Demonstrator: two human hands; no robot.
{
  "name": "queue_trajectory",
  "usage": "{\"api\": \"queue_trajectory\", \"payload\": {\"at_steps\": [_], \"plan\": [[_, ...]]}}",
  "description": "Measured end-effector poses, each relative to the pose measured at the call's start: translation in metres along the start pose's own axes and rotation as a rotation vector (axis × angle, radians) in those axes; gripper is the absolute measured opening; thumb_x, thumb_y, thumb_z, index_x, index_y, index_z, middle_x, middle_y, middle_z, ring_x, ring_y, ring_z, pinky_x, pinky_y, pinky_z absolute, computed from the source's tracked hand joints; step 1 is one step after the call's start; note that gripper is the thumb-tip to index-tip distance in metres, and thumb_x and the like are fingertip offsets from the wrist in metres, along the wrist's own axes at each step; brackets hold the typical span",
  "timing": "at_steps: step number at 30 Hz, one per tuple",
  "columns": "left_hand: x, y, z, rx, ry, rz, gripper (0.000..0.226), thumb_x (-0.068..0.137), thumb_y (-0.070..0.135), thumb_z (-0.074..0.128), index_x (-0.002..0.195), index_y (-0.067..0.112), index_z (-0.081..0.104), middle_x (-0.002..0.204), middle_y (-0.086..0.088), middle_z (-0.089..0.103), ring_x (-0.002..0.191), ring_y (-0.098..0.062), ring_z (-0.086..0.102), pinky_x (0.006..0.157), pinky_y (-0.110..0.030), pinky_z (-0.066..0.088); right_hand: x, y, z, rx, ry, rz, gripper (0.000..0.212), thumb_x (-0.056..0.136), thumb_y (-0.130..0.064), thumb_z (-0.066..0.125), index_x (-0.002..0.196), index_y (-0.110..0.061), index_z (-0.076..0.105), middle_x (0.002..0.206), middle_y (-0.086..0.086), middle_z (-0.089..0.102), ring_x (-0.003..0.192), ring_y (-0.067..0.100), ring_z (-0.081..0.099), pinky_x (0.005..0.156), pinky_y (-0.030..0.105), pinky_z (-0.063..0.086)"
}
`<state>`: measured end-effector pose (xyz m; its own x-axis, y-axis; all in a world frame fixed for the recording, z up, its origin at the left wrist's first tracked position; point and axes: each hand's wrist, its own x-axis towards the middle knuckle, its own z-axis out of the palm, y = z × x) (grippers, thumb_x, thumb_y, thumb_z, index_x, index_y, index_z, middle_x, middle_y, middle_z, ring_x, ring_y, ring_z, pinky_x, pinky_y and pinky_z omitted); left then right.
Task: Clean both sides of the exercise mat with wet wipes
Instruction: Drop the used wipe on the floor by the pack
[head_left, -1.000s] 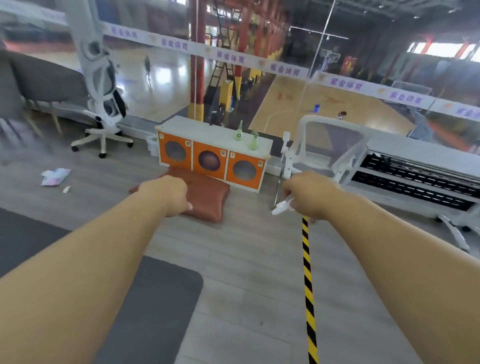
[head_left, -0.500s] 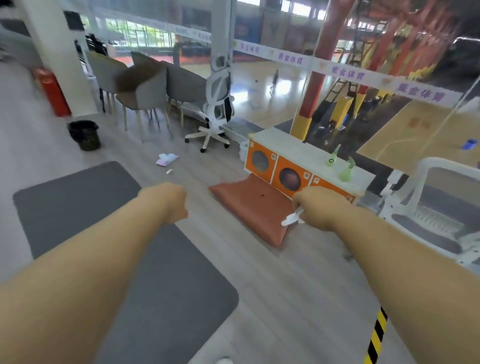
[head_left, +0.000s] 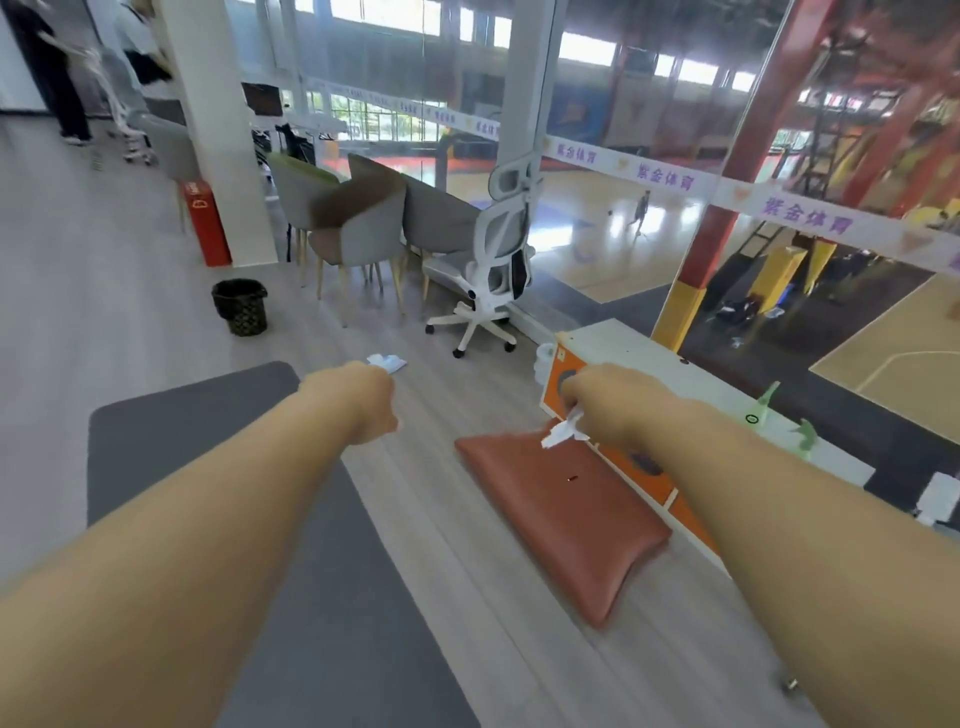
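The grey exercise mat (head_left: 171, 431) lies flat on the wooden floor at the left, partly hidden under my left arm. My left hand (head_left: 358, 402) is stretched out above the mat's right edge, curled into a fist with nothing in it. My right hand (head_left: 605, 402) is held out over the brown cushion and grips a crumpled white wet wipe (head_left: 561, 431), which sticks out on its left side. A pack of wipes (head_left: 387, 362) lies on the floor just beyond my left hand.
A brown cushion (head_left: 561, 519) lies beside an orange and white low cabinet (head_left: 613, 348) with green bottles on top. A black waste bin (head_left: 240, 306), a white office chair (head_left: 493, 270) and grey chairs (head_left: 358, 234) stand farther back. Glass wall on the right.
The view has swung left, bringing the whole mat, bin and chairs into sight. Both arms stay stretched forward, the right hand still holding the wipe.
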<state>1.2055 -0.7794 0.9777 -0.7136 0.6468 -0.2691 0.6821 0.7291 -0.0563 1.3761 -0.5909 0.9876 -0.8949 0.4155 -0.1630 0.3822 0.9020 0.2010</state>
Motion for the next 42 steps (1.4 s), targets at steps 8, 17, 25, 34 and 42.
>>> {"api": "queue_trajectory", "payload": {"at_steps": [8, 17, 25, 34, 42], "plan": [[0.084, 0.049, -0.025, -0.053, 0.043, -0.13, 0.045, 0.092, 0.047, 0.049, 0.124, 0.016, 0.056, 0.12, -0.005, 0.055, 0.108, -0.026, 0.054, 0.093, -0.038, 0.047, 0.106, 0.085, -0.001, 0.003, 0.046, -0.123, 0.02, 0.087, -0.012, 0.053, 0.106, -0.013, 0.059, 0.101, 0.004, 0.056, 0.088, 0.025, 0.052, 0.065, 0.03, 0.038], [0.172, 0.092, -0.054, -0.127, 0.012, -0.329, 0.037, 0.091, 0.041, 0.051, 0.119, 0.019, 0.058, 0.117, -0.002, 0.055, 0.105, -0.023, 0.055, 0.084, -0.037, 0.048, 0.232, 0.171, -0.012, -0.034, 0.052, -0.313, 0.02, 0.085, -0.012, 0.055, 0.103, -0.009, 0.062, 0.105, 0.009, 0.06, 0.093, 0.028, 0.056, 0.07, 0.035, 0.046], [0.251, 0.072, -0.055, -0.161, -0.076, -0.455, 0.037, 0.089, 0.046, 0.053, 0.115, 0.022, 0.061, 0.111, 0.002, 0.06, 0.104, -0.021, 0.057, 0.076, -0.032, 0.044, 0.349, 0.18, 0.002, 0.005, -0.001, -0.415, 0.023, 0.083, -0.007, 0.053, 0.104, -0.012, 0.062, 0.106, 0.008, 0.058, 0.096, 0.028, 0.056, 0.075, 0.034, 0.049], [0.404, -0.018, -0.053, -0.23, -0.102, -0.462, 0.038, 0.09, 0.046, 0.052, 0.118, 0.021, 0.059, 0.112, 0.002, 0.059, 0.1, -0.02, 0.058, 0.078, -0.032, 0.046, 0.528, 0.14, 0.003, -0.032, -0.063, -0.433, 0.025, 0.081, -0.005, 0.053, 0.104, -0.008, 0.063, 0.103, 0.009, 0.062, 0.094, 0.027, 0.059, 0.072, 0.035, 0.048], [0.554, -0.122, -0.06, -0.223, -0.199, -0.425, 0.041, 0.093, 0.043, 0.05, 0.123, 0.017, 0.056, 0.118, -0.002, 0.056, 0.105, -0.022, 0.057, 0.081, -0.033, 0.047, 0.69, 0.068, -0.018, 0.043, -0.153, -0.432, 0.022, 0.083, -0.011, 0.054, 0.103, -0.015, 0.06, 0.104, 0.007, 0.06, 0.093, 0.025, 0.056, 0.075, 0.034, 0.049]]}}
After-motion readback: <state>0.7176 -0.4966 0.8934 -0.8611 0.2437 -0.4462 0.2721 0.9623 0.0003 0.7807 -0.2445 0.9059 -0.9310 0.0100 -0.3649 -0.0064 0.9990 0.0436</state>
